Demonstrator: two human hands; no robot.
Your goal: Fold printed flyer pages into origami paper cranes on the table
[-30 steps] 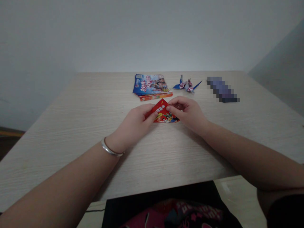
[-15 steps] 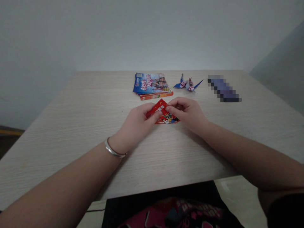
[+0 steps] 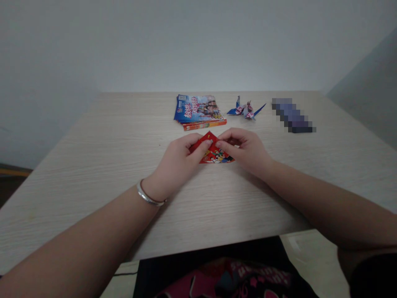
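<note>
A red printed paper (image 3: 214,154), folded into a triangle, lies on the light wooden table (image 3: 108,165) in front of me. My left hand (image 3: 178,163), with a silver bracelet on its wrist, pinches the paper's left side with thumb and fingers. My right hand (image 3: 245,148) presses and pinches the paper's right side, fingers curled over it. Both hands meet near the triangle's top corner. Part of the paper is hidden under my fingers.
A small stack of printed papers (image 3: 198,111) lies farther back on the table. To its right sit folded paper cranes (image 3: 245,110) in blue and pink. A blurred dark object (image 3: 293,116) lies at the back right. A wall stands behind the table.
The red paper has been pressed a little flatter on the table, and my fingertips have closed in on its top corner. My arms have barely shifted.
</note>
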